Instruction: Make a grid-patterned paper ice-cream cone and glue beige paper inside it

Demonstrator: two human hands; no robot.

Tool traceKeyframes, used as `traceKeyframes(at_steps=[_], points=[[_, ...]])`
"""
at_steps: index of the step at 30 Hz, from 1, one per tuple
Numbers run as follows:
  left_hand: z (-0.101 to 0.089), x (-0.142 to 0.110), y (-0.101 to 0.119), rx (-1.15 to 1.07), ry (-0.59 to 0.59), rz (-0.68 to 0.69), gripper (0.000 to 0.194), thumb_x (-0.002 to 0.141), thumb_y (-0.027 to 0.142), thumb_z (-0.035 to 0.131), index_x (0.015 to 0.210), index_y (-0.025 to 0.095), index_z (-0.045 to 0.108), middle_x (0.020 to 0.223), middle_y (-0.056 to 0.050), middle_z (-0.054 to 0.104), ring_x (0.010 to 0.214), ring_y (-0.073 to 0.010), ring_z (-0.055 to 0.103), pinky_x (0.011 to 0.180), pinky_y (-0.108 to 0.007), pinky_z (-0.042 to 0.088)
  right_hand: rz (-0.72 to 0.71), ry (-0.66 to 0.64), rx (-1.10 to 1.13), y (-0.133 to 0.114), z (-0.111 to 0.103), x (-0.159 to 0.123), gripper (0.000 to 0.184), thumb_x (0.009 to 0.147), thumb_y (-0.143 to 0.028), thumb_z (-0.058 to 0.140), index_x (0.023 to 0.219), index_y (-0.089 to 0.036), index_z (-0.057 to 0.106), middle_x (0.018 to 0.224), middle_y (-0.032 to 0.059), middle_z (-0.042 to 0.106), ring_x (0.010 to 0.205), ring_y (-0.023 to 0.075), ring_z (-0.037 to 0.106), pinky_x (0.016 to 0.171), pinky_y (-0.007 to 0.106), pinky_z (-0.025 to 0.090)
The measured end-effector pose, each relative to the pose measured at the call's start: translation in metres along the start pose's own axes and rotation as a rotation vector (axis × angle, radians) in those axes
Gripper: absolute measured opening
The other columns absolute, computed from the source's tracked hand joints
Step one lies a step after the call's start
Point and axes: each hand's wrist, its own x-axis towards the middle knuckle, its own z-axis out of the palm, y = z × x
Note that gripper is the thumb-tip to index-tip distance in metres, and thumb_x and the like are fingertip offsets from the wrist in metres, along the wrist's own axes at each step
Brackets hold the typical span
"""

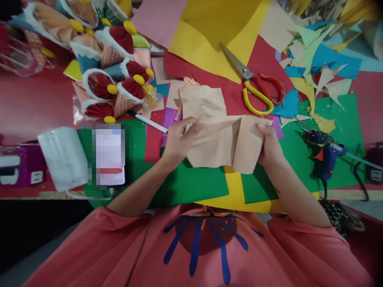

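It looked like a craft workspace, perhaps a small workshop: coloured sheets (209,36) and cut scraps (321,57) covered the bench (20,101), with scissors (245,73) and a white marker (151,122) among them, a blue glue gun (328,159) at the right, and fabric-like cones (121,93) with yellow dots clustered at the far left.

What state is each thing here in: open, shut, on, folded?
Beige piece: folded over at its right end
Left hand: closed on the beige piece
Right hand: closed on it too
Scissors: blades together
Glue gun: stick in its back, hot or cold unclear
Phone: screen lit
Pen: lying down, cap unclear
Scraps: scattered
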Motion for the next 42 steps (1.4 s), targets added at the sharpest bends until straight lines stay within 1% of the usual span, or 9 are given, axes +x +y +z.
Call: traceKeyframes(at_steps=[9, 15, 22, 25, 29, 32, 36, 39, 42], points=[[0.005, -0.008, -0.002, 0.056, 0.092, 0.088, 0.042, 0.084, 0.057, 0.058, 0.065, 0.019, 0.063, 0.051, 0.004, 0.043, 0.048, -0.0081, 0.035, 0.044, -0.022, 0.029, -0.065, 0.036, 0.017, 0.001, 0.007, -0.003, 0.039, 0.057, -0.059, 0.068, 0.079, -0.027, 0.062, 0.068, 0.0008, 0.070, 0.090, 0.0275, 0.071, 0.071, 0.041, 0.062], [0.007, -0.015, -0.003, 0.143, 0.141, 0.187, 0.039, 0.089, 0.051, 0.055, 0.071, 0.019, 0.068, 0.052, 0.003, 0.053, 0.047, -0.0073, 0.039, 0.044, -0.021, 0.031, -0.105, 0.056, 0.064, 0.006, 0.009, -0.004, 0.037, 0.059, -0.059, 0.065, 0.078, -0.027, 0.065, 0.072, 0.0002, 0.073, 0.094, 0.0269, 0.071, 0.080, 0.043, 0.062], [0.010, -0.018, -0.003, 0.139, 0.162, 0.261, 0.035, 0.090, 0.045, 0.056, 0.074, 0.018, 0.071, 0.059, 0.001, 0.064, 0.048, -0.0063, 0.047, 0.046, -0.019, 0.036, -0.105, -0.024, 0.044, 0.008, 0.010, -0.005, 0.039, 0.066, -0.063, 0.056, 0.084, -0.030, 0.068, 0.086, 0.0024, 0.075, 0.109, 0.0285, 0.067, 0.084, 0.044, 0.061], [0.011, -0.018, -0.005, 0.115, 0.181, 0.364, 0.029, 0.090, 0.038, 0.058, 0.075, 0.017, 0.072, 0.058, 0.001, 0.065, 0.047, -0.0058, 0.051, 0.045, -0.018, 0.036, -0.111, -0.094, 0.106, 0.009, 0.008, -0.009, 0.042, 0.069, -0.063, 0.056, 0.090, -0.029, 0.068, 0.093, 0.0024, 0.075, 0.113, 0.0290, 0.066, 0.087, 0.046, 0.061], [0.009, -0.020, -0.009, 0.092, 0.136, 0.509, 0.027, 0.090, 0.036, 0.059, 0.076, 0.019, 0.075, 0.062, 0.000, 0.069, 0.052, -0.0079, 0.060, 0.047, -0.018, 0.042, -0.145, -0.217, 0.239, 0.008, 0.008, -0.014, 0.046, 0.072, -0.063, 0.055, 0.095, -0.026, 0.068, 0.102, 0.0047, 0.075, 0.117, 0.0285, 0.063, 0.093, 0.044, 0.057], [0.007, -0.020, -0.013, 0.006, 0.227, 0.438, 0.029, 0.089, 0.043, 0.060, 0.075, 0.021, 0.074, 0.063, 0.001, 0.067, 0.056, -0.0097, 0.061, 0.052, -0.021, 0.044, -0.234, -0.217, 0.307, 0.004, 0.006, -0.011, 0.039, 0.078, -0.057, 0.053, 0.096, -0.026, 0.068, 0.109, 0.0033, 0.074, 0.119, 0.0245, 0.061, 0.097, 0.039, 0.054], [0.004, -0.013, -0.020, -0.074, 0.325, 0.201, 0.033, 0.085, 0.050, 0.062, 0.070, 0.022, 0.069, 0.055, 0.004, 0.052, 0.049, -0.0075, 0.045, 0.048, -0.022, 0.037, -0.308, -0.185, 0.259, -0.001, 0.001, -0.004, 0.034, 0.081, -0.051, 0.054, 0.099, -0.025, 0.067, 0.121, -0.0003, 0.069, 0.116, 0.0233, 0.062, 0.098, 0.036, 0.052], [0.001, -0.004, -0.024, -0.178, 0.278, 0.121, 0.032, 0.081, 0.053, 0.066, 0.074, 0.022, 0.068, 0.059, 0.004, 0.050, 0.052, -0.0071, 0.041, 0.047, -0.021, 0.033, -0.309, -0.193, 0.216, -0.003, 0.000, -0.001, 0.035, 0.081, -0.051, 0.055, 0.100, -0.025, 0.067, 0.123, -0.0006, 0.068, 0.110, 0.0224, 0.064, 0.097, 0.035, 0.053], [-0.002, 0.002, -0.028, -0.296, 0.128, 0.072, 0.033, 0.072, 0.052, 0.076, 0.087, 0.023, 0.068, 0.069, 0.004, 0.057, 0.057, -0.0071, 0.048, 0.050, -0.019, 0.036, -0.304, -0.176, 0.150, -0.005, 0.000, 0.001, 0.037, 0.077, -0.054, 0.060, 0.099, -0.025, 0.066, 0.116, 0.0007, 0.070, 0.110, 0.0231, 0.065, 0.093, 0.036, 0.055]])
